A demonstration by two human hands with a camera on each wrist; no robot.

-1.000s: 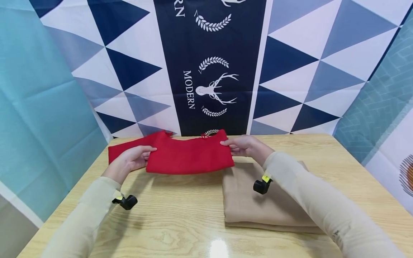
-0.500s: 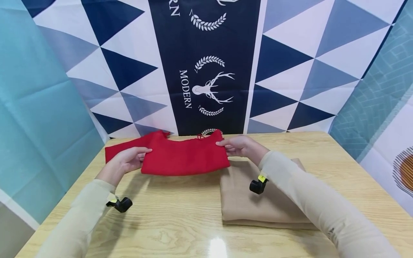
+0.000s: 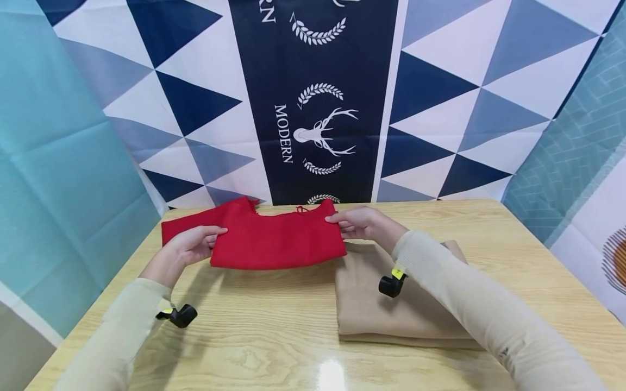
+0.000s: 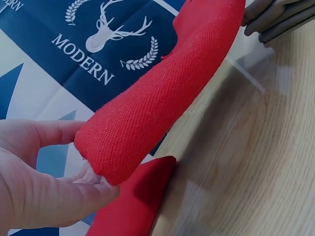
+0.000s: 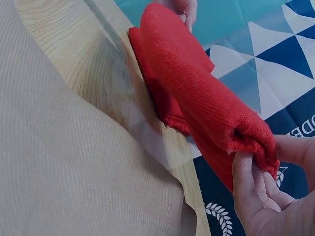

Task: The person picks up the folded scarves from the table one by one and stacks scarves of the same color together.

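A folded red knit cloth hangs just above the far side of the wooden table, stretched between both hands. My left hand pinches its left end, thumb on top and fingers beneath. My right hand pinches its right end. Another red piece lies flat on the table behind and left of the lifted fold. A folded beige cloth lies on the table under my right forearm.
A patterned backdrop with blue triangles and a deer print stands right behind the table's far edge. Teal sheets close off both sides. Bare wood shows in front of the red cloth and left of the beige cloth.
Both hands have shifted the red fold slightly to the left and a little lower. The grips are unchanged and the beige cloth has not moved.
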